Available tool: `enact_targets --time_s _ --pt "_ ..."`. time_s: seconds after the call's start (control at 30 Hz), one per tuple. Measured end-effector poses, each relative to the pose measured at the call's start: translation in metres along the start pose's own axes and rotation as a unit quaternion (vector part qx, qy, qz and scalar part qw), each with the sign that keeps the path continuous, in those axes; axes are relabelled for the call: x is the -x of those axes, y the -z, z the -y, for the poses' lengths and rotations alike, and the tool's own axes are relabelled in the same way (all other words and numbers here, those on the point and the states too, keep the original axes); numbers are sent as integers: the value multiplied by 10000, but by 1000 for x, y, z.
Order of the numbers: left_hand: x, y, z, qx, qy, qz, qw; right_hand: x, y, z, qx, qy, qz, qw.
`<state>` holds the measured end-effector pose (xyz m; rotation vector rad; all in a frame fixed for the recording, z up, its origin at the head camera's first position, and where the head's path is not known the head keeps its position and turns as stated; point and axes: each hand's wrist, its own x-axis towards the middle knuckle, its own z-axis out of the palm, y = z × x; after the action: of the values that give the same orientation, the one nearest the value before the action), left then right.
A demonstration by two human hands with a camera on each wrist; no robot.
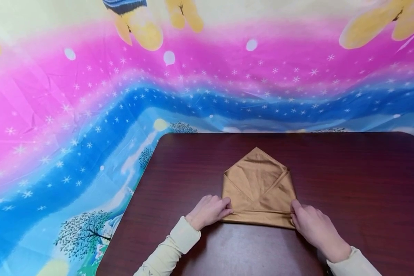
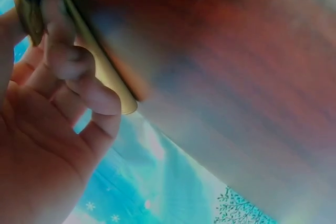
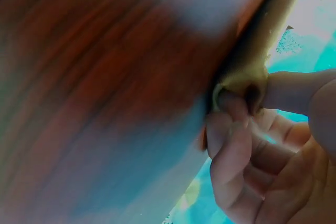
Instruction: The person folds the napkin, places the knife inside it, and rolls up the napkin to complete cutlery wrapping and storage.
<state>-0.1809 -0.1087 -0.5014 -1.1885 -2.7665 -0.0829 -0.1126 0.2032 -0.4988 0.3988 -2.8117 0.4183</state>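
A gold-brown satin cloth (image 1: pixel 258 184) lies folded on the table, its far end brought to a point and its near edge turned over in a narrow band. At the band's left end my left hand (image 1: pixel 209 211) pinches the fold; the left wrist view shows a fingertip inside the rolled end of the cloth (image 2: pixel 97 51). My right hand (image 1: pixel 314 224) grips the band's right end between thumb and fingers. In the right wrist view the thumb presses the rolled cloth (image 3: pixel 257 61) from one side, with a finger tucked into its opening.
The dark reddish-brown table (image 1: pixel 358 176) has rounded far corners. Behind it and along its left side hangs a pink and blue printed backdrop (image 1: pixel 207 80) with snowflakes and trees. Light reflects off the table's near part.
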Motion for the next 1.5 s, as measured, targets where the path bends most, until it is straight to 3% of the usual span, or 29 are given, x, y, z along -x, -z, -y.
enact_targets --time_s 0.23,0.57,0.9,1.23,1.33,1.5 --pt "-4 2 0 254 179 144 9994 -2 -3 2 85 112 -260 9996" --pt "-5 3 -9 532 -448 -1 9976 -2 -8 1 118 447 -162 9988" --pt "-1 5 -13 446 -641 118 9969 5 -7 0 90 867 -515 9949" --pt "15 9 -9 364 -804 221 9959 15 8 13 220 456 519 9974" --pt "18 7 -8 338 -871 201 9954 18 7 15 345 468 581 9966" --pt "21 7 -5 257 -984 228 9946 22 5 16 383 525 257 9976"
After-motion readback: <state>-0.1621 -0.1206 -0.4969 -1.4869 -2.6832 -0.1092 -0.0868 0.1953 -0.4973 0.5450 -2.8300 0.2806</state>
